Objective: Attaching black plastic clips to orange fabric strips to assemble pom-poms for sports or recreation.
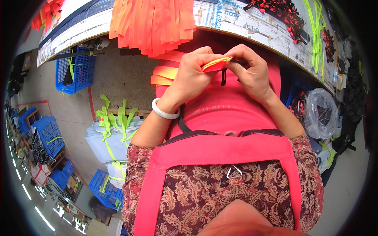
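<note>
Over my lap, in front of the pink apron (220, 106), my left hand (193, 74) is closed round a folded orange fabric strip (215, 65). The strip's tail (163, 75) hangs out to the left of that hand. My right hand (250, 70) pinches at the strip's front end, where a small black piece shows partly between the fingers. A narrow black loop (223, 77) dangles below the fingertips. How the black piece meets the strip is hidden by my fingers. A thick bundle of orange strips (153, 25) drapes over the table edge just beyond my left hand.
The worktable (244, 23) crosses ahead of me, bearing red-and-black small pieces (285, 17) and yellow-green straps (316, 35) at right. Blue crates (75, 72) and a pale blue bundle (106, 139) stand on the left. A clear plastic bag (321, 112) is at right.
</note>
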The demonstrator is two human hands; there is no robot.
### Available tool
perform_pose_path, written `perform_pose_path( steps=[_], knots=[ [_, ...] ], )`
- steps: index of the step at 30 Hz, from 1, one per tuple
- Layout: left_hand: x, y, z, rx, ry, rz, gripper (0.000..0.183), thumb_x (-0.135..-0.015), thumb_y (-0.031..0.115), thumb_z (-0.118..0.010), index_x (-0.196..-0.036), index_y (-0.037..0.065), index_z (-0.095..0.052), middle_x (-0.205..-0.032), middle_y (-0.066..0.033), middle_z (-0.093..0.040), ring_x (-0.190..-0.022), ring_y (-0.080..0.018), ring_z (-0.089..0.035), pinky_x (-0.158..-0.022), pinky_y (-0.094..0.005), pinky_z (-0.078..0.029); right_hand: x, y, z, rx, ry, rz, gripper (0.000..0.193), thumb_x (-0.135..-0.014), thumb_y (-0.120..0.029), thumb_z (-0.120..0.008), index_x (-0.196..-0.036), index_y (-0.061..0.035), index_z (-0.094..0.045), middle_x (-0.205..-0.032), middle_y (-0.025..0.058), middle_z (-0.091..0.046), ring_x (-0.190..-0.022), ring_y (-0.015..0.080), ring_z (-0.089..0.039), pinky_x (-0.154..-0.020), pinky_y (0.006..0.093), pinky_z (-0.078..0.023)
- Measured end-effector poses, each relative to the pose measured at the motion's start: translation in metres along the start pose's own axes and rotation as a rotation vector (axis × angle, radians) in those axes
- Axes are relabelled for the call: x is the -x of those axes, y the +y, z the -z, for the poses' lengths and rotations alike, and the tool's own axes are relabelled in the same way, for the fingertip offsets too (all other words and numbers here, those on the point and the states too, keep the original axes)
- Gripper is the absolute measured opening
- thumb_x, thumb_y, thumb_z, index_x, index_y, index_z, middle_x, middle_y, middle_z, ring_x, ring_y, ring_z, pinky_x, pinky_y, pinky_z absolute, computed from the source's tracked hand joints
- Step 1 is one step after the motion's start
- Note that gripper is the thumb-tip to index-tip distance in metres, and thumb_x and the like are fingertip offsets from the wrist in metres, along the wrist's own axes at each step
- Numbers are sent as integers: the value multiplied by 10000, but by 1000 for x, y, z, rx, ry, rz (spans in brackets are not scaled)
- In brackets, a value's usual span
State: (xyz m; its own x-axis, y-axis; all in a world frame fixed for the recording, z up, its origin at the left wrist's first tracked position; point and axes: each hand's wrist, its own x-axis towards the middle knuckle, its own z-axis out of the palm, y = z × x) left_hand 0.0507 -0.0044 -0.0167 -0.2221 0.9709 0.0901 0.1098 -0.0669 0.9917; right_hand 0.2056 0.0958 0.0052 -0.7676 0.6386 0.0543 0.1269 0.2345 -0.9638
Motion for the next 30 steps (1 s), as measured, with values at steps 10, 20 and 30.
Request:
perform_pose_path(
  steps=[10,20,30],
  knots=[
    [-2,0,3,-115,-70,-43,289,-747,-88,-585,-987,25,-699,-728,-97,-523,-670,-212,-531,-603,-303,-426,-4,-1,5,138,-91,63,118,-816,3,-679,-919,19,-622,-848,76,-607,-806,140,-604,-720,253,-489],
    [4,-7,6,411,-3,220,125,-887,97,-665,-960,-3,-683,-733,-11,-644,-592,-56,-549,-531,-221,-440,-4,0,2,-201,-36,-177,104,-875,-63,-664,-941,14,-645,-867,45,-661,-822,93,-619,-773,234,-505],
    [2,-5,9,-11,-20,-46,103,-831,-26,-662,-934,-31,-668,-799,-62,-630,-718,-122,-612,-626,-239,-484,-8,-3,10,-60,-144,-114,81,-854,-13,-656,-929,13,-645,-878,58,-664,-853,105,-626,-786,244,-501]
  ],
)
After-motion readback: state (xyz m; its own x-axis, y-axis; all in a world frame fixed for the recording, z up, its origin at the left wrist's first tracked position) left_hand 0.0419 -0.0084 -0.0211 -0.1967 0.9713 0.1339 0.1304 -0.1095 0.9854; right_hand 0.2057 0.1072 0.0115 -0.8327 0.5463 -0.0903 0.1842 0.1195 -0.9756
